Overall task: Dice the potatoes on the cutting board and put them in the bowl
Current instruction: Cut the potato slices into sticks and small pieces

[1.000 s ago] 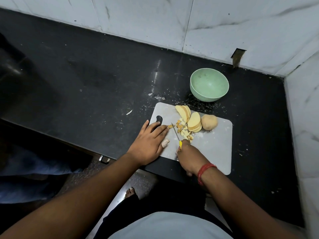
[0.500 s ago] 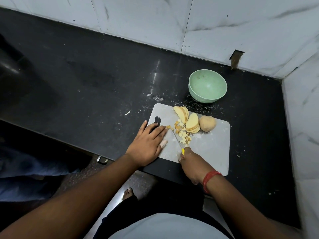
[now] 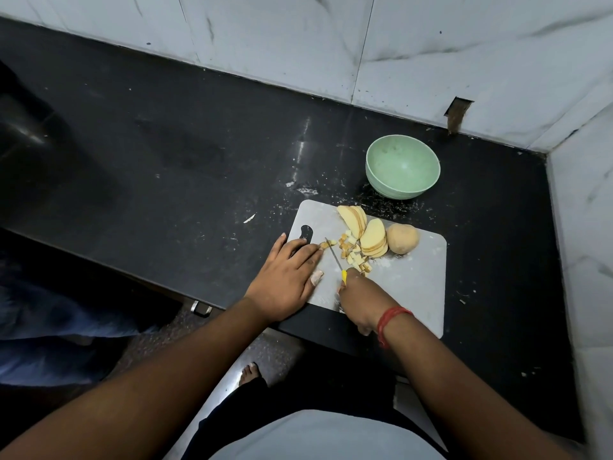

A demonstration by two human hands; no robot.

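While the left hand [image 3: 285, 280] is lying flat on the grey plastic cutting board [image 3: 411, 287], the right hand [image 3: 361, 298] is curling round a yellow-handled knife [image 3: 335, 258]. Pale potato dice [image 3: 355, 255] are lying just right of the blade — its long axis is pointing away from the body.

Black countertop [image 3: 166, 144], white marble-tiled wall [image 3: 431, 44], blue cloth [image 3: 49, 327] lower left.
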